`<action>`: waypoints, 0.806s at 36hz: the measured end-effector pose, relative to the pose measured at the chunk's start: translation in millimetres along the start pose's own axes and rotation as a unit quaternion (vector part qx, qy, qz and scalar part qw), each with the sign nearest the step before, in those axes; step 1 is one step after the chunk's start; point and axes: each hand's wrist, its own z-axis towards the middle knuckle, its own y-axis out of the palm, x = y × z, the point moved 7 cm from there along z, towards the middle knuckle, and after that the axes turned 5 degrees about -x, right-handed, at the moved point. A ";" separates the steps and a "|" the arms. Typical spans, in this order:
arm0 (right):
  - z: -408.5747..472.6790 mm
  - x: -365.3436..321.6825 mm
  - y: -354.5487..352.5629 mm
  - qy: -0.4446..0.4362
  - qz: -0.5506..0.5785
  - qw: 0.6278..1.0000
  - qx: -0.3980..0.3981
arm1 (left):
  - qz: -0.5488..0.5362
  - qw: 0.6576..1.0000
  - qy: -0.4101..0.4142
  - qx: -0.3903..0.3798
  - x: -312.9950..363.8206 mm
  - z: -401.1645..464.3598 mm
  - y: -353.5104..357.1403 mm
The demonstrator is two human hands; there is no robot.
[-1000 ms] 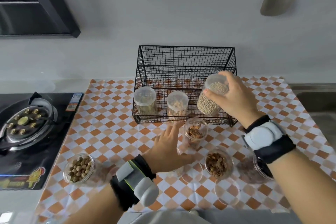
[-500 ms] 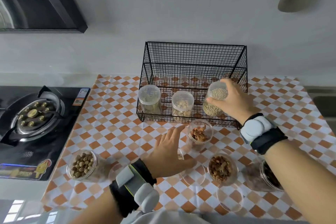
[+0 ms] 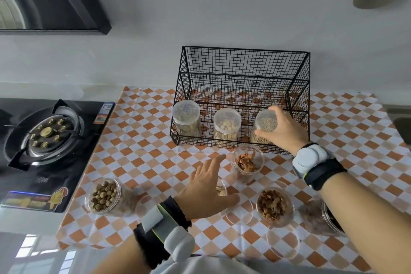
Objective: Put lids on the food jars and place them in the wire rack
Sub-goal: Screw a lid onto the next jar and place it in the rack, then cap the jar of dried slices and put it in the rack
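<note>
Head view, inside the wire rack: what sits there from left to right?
Lidded jar of greenish food → lidded jar of pale nuts → jar of small pale seeds, gripped by the right hand.

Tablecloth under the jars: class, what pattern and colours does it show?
The tablecloth has an orange, tan and white checked pattern, seen in the head view.

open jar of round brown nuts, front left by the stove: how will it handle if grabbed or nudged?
The nut jar looks like rigid clear plastic, so probably stiff but smooth to grip. It appears nearly full, so likely fairly heavy for its size. No lid on it, so a tip would probably spill, and the round nuts would likely roll across the checked cloth.
</note>
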 end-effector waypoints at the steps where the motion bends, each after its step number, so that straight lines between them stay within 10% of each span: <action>1: -0.3 -0.3 0.2 -0.002 0.001 1.000 0.000 | 0.000 1.000 -0.001 0.001 0.0 -0.4 0.2; 29: -83.2 -60.1 -28.7 -0.081 0.045 0.996 0.000 | -0.057 0.997 -0.021 0.053 -61.9 -40.3 -10.2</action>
